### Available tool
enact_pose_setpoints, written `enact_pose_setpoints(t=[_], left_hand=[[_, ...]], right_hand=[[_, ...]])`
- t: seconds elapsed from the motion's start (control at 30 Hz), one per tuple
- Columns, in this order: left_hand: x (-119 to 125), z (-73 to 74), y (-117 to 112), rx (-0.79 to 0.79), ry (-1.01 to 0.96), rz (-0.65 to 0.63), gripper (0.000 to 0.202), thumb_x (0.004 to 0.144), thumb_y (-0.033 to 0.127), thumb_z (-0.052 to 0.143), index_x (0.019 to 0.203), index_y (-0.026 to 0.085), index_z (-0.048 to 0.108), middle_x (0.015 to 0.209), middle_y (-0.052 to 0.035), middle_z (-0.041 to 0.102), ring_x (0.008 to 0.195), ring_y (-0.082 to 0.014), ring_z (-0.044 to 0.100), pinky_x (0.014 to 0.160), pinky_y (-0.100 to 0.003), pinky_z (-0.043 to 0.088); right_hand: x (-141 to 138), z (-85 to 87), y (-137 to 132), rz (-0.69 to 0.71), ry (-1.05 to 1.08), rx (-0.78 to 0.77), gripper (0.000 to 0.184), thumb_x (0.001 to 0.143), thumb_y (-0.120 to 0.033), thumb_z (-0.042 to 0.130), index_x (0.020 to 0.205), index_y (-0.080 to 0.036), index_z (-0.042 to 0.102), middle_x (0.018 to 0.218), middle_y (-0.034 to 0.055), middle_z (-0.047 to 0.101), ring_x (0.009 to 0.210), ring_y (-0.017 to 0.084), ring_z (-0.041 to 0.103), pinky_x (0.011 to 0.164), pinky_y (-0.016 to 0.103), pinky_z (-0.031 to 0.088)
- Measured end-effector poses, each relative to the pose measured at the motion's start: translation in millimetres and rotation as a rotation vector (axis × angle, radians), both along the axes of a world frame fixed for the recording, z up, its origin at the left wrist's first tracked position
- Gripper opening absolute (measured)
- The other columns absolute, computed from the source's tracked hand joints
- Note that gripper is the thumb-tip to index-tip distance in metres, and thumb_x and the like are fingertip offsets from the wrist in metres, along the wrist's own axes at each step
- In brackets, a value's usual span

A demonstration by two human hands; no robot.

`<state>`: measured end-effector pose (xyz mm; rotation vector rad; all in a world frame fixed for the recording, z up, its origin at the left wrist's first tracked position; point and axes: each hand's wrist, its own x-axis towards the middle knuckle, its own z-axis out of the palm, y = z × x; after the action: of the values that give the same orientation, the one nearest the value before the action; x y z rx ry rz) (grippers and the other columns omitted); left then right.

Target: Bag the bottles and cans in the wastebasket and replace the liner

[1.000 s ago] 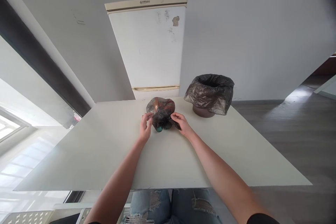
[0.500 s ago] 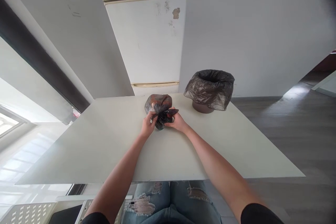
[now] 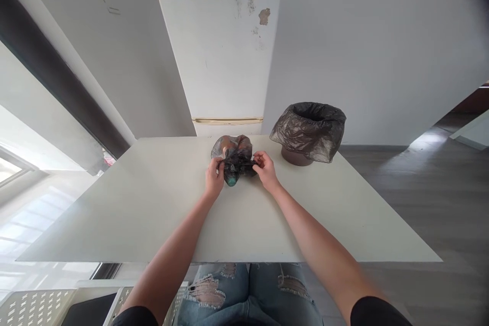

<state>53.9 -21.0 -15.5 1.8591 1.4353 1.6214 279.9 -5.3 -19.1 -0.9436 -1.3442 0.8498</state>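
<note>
A filled dark plastic bag (image 3: 234, 155) lies on the white table (image 3: 153, 204) near its far edge. Something teal shows through its lower part. My left hand (image 3: 214, 179) pinches the bag's gathered plastic on the left side. My right hand (image 3: 265, 169) pinches the plastic on the right side. A twisted strand of the bag stretches between the two hands. Both hands are closed on the plastic.
A small brown bin lined with a dark plastic bag (image 3: 309, 132) stands on the table to the right. A white fridge (image 3: 221, 56) stands behind the table against the grey wall. White perforated crates (image 3: 34, 305) sit on the floor at lower left.
My hands came together over the bag's mouth, then drew apart sideways, pulling the gathered plastic taut between them. The view shifted slightly.
</note>
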Motion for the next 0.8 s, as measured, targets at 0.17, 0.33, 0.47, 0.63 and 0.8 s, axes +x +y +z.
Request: enact_pose_setpoints(t=[0.17, 0.33, 0.47, 0.63, 0.8], left_hand=[[-6.8, 2.6, 3.2, 0.008, -0.105, 0.171, 0.014, 0.105, 0.029, 0.044, 0.105, 0.024, 0.057, 0.086, -0.0017, 0.064, 0.073, -0.0174, 0.055, 0.070, -0.030, 0.043], [-7.1, 6.0, -0.5, 0.000, -0.113, 0.243, 0.010, 0.100, 0.022, 0.050, 0.104, 0.024, 0.059, 0.096, -0.0055, 0.066, 0.087, -0.0214, 0.056, 0.079, -0.035, 0.046], [-2.6, 12.5, -8.9, 0.132, 0.107, 0.163, 0.026, 0.093, 0.019, 0.059, 0.118, 0.024, 0.062, 0.122, -0.0112, 0.066, 0.115, -0.0284, 0.057, 0.101, -0.045, 0.047], [4.5, 9.0, -7.9, 0.161, 0.462, -0.105, 0.032, 0.100, 0.032, 0.063, 0.132, 0.027, 0.066, 0.127, -0.0080, 0.071, 0.118, -0.0286, 0.061, 0.102, -0.045, 0.047], [5.4, -1.8, 1.2, 0.122, 0.553, -0.089, 0.017, 0.099, 0.030, 0.068, 0.112, 0.030, 0.078, 0.100, -0.0049, 0.076, 0.099, -0.0274, 0.062, 0.090, -0.043, 0.044]], right_hand=[[6.1, -5.0, 6.2, -0.197, 0.058, -0.039, 0.027, 0.079, -0.030, 0.050, 0.105, -0.023, 0.055, 0.090, 0.0004, 0.051, 0.080, 0.017, 0.047, 0.077, 0.029, 0.042], [6.7, -6.7, 5.4, -0.237, 0.016, -0.049, 0.021, 0.082, -0.032, 0.049, 0.099, -0.022, 0.058, 0.086, 0.0006, 0.048, 0.075, 0.017, 0.042, 0.070, 0.029, 0.038], [6.5, 1.2, -1.4, -0.151, -0.073, 0.019, 0.017, 0.087, -0.036, 0.060, 0.098, -0.023, 0.066, 0.094, 0.0022, 0.051, 0.086, 0.019, 0.050, 0.081, 0.031, 0.045], [1.8, 2.5, -3.4, -0.037, -0.299, 0.161, 0.028, 0.085, -0.045, 0.081, 0.104, -0.025, 0.075, 0.102, 0.0048, 0.058, 0.098, 0.023, 0.059, 0.093, 0.038, 0.050], [-0.5, -5.7, 3.2, 0.010, -0.481, 0.256, 0.022, 0.094, -0.041, 0.075, 0.079, -0.024, 0.075, 0.080, 0.0048, 0.062, 0.084, 0.024, 0.058, 0.080, 0.039, 0.048]])
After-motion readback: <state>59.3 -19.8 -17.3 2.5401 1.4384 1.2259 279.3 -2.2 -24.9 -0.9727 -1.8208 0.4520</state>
